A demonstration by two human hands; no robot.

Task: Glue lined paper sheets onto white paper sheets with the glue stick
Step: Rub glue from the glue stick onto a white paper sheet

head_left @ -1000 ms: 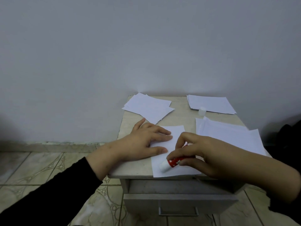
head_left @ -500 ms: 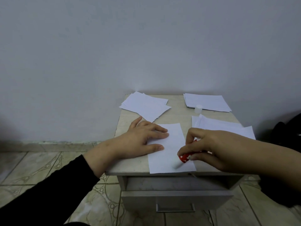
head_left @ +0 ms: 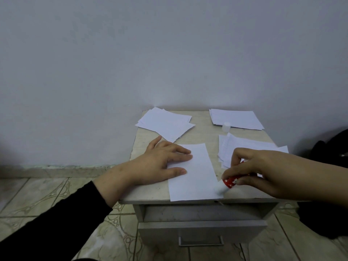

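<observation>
Sheet (head_left: 194,172) flat at table (head_left: 150,193) front edge, pinned by flat left hand (head_left: 162,162); right hand (head_left: 263,172) pinching glue stick (head_left: 228,182), tip seemingly at near-right corner; thin, limp, easily creased; best held flat.

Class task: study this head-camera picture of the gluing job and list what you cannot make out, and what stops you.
- glue stick: its rear end, hidden in the right hand's grip.
- sheet under the left hand: lined or plain, print too faint.
- small cap: details too small.
- dark object: cut off by the right edge.
</observation>
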